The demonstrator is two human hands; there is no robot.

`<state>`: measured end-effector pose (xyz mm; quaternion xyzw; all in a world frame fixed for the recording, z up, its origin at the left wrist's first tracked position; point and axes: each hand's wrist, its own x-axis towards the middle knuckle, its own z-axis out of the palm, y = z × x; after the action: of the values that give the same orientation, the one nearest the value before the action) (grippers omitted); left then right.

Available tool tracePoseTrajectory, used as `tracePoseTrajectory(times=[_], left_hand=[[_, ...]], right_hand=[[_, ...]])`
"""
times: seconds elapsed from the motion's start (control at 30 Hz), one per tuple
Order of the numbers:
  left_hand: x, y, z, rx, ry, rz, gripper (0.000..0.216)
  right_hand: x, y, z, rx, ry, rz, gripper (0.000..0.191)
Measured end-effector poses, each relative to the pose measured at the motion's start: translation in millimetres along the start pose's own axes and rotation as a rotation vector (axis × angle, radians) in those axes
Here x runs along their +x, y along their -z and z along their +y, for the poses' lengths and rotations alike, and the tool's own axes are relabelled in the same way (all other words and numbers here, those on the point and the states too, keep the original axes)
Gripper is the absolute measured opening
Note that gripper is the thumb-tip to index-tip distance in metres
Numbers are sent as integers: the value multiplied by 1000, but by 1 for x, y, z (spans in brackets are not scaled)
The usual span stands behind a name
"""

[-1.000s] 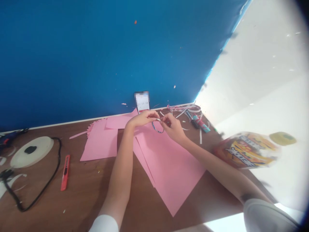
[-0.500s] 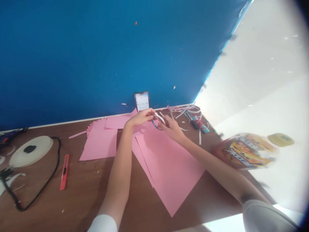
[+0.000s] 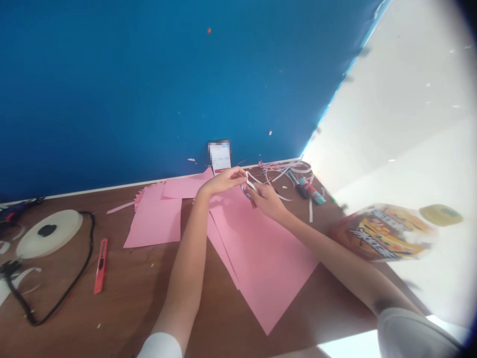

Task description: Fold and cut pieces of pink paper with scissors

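Note:
My left hand (image 3: 223,181) and my right hand (image 3: 265,199) meet above the far end of a pink paper sheet (image 3: 261,258). Between their fingertips they pinch a thin paper strip (image 3: 249,185), white with a blue side, curled into a small loop. The fingers of both hands are closed on it. More pink sheets (image 3: 156,219) lie to the left on the brown table (image 3: 130,298).
A red utility knife (image 3: 100,266) lies at the left, beside a black cable (image 3: 67,288) and a white round disc (image 3: 48,232). A phone (image 3: 219,156) leans on the blue wall. Paper strips and markers (image 3: 303,186) lie behind my right hand. A colourful bottle (image 3: 387,231) is at the right.
The loop of strip has been drawn tighter between my fingers, and both hands have shifted slightly toward the wall.

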<state>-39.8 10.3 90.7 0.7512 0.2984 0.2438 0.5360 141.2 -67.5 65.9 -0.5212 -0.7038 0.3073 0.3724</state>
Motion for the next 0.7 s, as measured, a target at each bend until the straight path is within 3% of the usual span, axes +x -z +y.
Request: tracePoseTrajectory(times=[0.33, 0.53, 0.7], left_hand=[[4, -7, 5, 11, 4, -145, 44], [0, -1, 2, 68, 2, -99, 50], [-2, 4, -6, 55, 88, -31, 49]], right_hand=[[4, 1, 7, -53, 51, -33, 28], [5, 6, 3, -100, -46, 73, 23], [1, 14, -12, -22, -65, 133, 17]])
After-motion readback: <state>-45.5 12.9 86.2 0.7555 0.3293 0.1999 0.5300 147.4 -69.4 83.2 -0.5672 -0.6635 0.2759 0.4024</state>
